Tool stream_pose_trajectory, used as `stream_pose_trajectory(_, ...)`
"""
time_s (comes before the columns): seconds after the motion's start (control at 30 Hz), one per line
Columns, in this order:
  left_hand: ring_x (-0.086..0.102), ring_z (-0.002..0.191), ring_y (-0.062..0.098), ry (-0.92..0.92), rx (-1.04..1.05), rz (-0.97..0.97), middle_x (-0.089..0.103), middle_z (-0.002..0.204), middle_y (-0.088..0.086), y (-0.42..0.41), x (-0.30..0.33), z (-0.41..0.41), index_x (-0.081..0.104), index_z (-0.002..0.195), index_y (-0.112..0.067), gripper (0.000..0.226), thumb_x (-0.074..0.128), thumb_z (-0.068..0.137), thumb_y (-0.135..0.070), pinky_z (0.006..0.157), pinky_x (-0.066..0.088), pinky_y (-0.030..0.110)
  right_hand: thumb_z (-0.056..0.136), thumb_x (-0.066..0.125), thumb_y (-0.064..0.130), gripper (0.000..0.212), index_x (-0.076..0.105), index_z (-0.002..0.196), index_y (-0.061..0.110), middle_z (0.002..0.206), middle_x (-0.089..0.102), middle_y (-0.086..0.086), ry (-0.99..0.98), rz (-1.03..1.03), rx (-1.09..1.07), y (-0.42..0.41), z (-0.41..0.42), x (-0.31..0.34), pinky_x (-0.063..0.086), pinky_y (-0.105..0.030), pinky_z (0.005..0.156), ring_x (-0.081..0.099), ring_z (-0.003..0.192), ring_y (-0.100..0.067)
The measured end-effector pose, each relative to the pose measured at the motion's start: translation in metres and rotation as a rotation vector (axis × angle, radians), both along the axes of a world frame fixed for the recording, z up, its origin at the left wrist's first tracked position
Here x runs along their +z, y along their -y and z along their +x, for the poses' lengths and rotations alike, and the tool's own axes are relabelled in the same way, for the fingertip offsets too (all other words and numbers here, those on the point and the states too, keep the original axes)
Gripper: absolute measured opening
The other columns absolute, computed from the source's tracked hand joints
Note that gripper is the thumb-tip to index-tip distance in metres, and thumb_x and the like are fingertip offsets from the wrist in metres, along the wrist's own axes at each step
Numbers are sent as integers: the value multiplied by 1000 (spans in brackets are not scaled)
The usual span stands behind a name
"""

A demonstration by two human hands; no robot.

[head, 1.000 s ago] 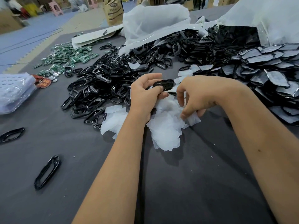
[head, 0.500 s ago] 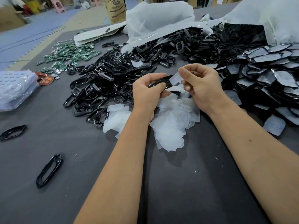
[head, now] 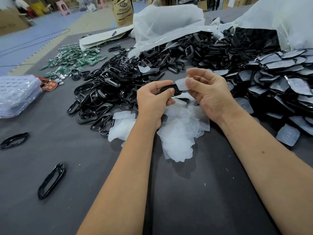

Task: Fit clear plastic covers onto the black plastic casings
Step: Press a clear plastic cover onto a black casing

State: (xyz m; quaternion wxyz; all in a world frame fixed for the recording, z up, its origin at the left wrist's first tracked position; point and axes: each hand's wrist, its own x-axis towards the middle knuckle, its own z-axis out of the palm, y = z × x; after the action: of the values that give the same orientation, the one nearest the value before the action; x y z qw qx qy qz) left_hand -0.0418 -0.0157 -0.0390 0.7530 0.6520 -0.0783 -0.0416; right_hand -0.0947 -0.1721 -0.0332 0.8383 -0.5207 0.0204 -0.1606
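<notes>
We see a black plastic casing [head: 169, 90] held up above the desk [head: 84, 167], level with the near edge of the loose heap, and our left hand [head: 152, 100] has its grip closed round the casing's left end, thumb on top. Touching the casing's right end is a clear plastic cover [head: 182, 84], pinched between the thumb and fingers of our right hand [head: 210, 92], whose grip is closed on it. Directly below both hands lies a pile of clear covers [head: 177, 138] on the dark grey desk. Behind and to the left spreads a heap of black casings [head: 118, 82], and to the right a stack of finished casings with covers fitted [head: 279, 82]. Farther back stand white plastic bags [head: 166, 22], with green circuit boards [head: 74, 56] at the far left. Two single black frames [head: 50, 181] lie apart on the near left of the desk.
</notes>
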Motion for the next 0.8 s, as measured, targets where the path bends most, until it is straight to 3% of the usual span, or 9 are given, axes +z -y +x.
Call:
stream_pose_trajectory(0.2, 65, 53, 15, 24, -50, -28, 77, 87, 11, 0, -2, 0, 80, 94, -15, 21, 76, 86, 4, 55, 53, 18, 68, 84, 16, 21, 74, 86, 8, 84, 76, -6, -31, -104, -88, -4, -1, 1, 59, -33, 92, 72, 85, -21)
stream_pose_trajectory(0.33, 71, 63, 19, 10, -65, -70, 78, 92, 13, 1, -2, -1, 80, 98, -13, 18, 75, 89, 2, 61, 57, 20, 80, 84, 18, 8, 79, 86, 18, 79, 76, 1, -30, -179, -149, -6, -2, 1, 54, -21, 68, 68, 69, -10)
stream_pose_trajectory(0.4, 72, 68, 19, -28, -75, -111, 78, 91, 14, 1, 1, -1, 79, 100, -7, 10, 70, 95, -6, 62, 58, 22, 87, 81, 14, 5, 80, 90, 18, 74, 74, 2, -25, -242, -173, -7, -1, 0, 52, -22, 64, 63, 65, -10)
stream_pose_trajectory(0.57, 69, 66, 26, -121, -71, -162, 78, 94, 17, 2, 7, -3, 79, 93, -3, 39, 55, 106, -31, 57, 60, 26, 91, 78, 6, 5, 79, 95, 9, 70, 73, 0, -21, -414, -196, -10, -1, -1, 56, -25, 65, 64, 62, -12)
stream_pose_trajectory(0.8, 67, 64, 26, -118, -70, -128, 76, 102, 23, 0, 8, -4, 78, 101, 1, 49, 49, 108, -38, 57, 59, 25, 84, 87, 11, 12, 76, 84, 6, 64, 71, -1, -60, -546, -266, -14, 2, -4, 51, -24, 53, 62, 52, -15)
